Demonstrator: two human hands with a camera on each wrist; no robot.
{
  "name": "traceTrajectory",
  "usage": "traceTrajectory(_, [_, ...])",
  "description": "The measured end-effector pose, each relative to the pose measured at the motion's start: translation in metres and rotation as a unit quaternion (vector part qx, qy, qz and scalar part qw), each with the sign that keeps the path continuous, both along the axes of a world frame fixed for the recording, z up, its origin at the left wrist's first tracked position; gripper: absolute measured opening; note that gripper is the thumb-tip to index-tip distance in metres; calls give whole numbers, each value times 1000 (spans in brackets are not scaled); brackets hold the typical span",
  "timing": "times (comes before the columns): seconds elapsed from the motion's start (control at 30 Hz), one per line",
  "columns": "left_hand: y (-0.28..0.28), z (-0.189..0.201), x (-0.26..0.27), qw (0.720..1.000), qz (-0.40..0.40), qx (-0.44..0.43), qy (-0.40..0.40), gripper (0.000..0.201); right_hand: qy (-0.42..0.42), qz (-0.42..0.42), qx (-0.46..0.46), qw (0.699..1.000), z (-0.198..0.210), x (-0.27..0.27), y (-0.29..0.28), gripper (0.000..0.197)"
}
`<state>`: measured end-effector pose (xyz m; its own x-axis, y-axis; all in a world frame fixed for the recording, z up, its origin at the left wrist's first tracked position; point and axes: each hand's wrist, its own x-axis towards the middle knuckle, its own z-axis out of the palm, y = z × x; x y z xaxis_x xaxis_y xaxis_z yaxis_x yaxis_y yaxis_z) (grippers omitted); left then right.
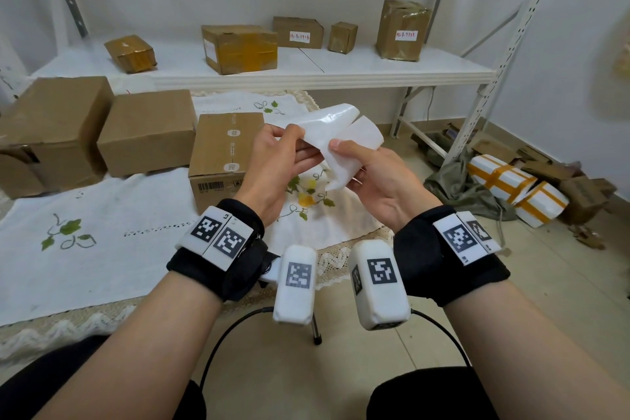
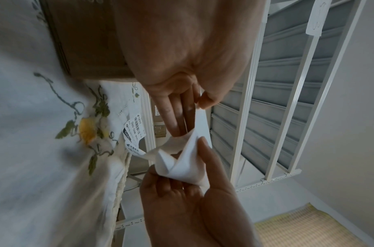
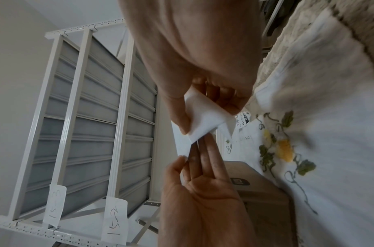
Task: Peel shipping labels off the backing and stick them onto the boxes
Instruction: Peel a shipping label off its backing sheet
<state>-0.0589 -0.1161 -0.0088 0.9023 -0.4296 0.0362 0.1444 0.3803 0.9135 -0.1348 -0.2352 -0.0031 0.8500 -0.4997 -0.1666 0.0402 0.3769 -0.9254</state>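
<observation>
Left hand [image 1: 272, 160] and right hand [image 1: 378, 177], raised just right of the brown cardboard box printed with a small square logo [image 1: 225, 150], each keep a pinching grip on the curled white shipping label and its glossy backing sheet [image 1: 341, 133], which hangs in the air between them. The box stands on a white embroidered cloth with green leaves and yellow flowers [image 1: 102, 215], and two plain brown cardboard boxes [image 1: 146, 133] sit to its left. Beyond the box, a white metal shelf [image 1: 306, 73] carries five smaller taped cartons [image 1: 238, 48].
</observation>
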Motion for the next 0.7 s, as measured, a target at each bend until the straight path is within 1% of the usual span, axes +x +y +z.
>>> traceTrajectory(0.1, [-1,-2,0,1000,-5,10,3,31,11,-10,-6,1000,1,-1,0,26])
traceTrajectory(0.17, [-2,-2,1,1000,-5,13,4,35,19,-17,-6,1000,2,-2,-1,22])
traceTrajectory(0.2, [-2,-2,1,1000,-5,13,4,34,21,-19,-6,1000,2,-2,-1,21])
traceTrajectory(0.33, [-1,1,3,1000,-1,21,2,15,21,-29,-5,999,1,-1,-3,16])
traceTrajectory(0.4, [-1,0,4,1000,0,24,4,19,19,-32,-7,999,1,-1,-4,18])
traceTrajectory(0.5, [0,-1,6,1000,2,29,8,35,15,-34,-10,999,0,0,-5,18])
traceTrajectory(0.57, [1,0,6,1000,3,29,9,37,15,-35,-8,999,0,0,-4,18])
traceTrajectory(0.7, [0,-1,5,1000,3,30,5,35,22,-51,-10,998,-2,2,-5,20])
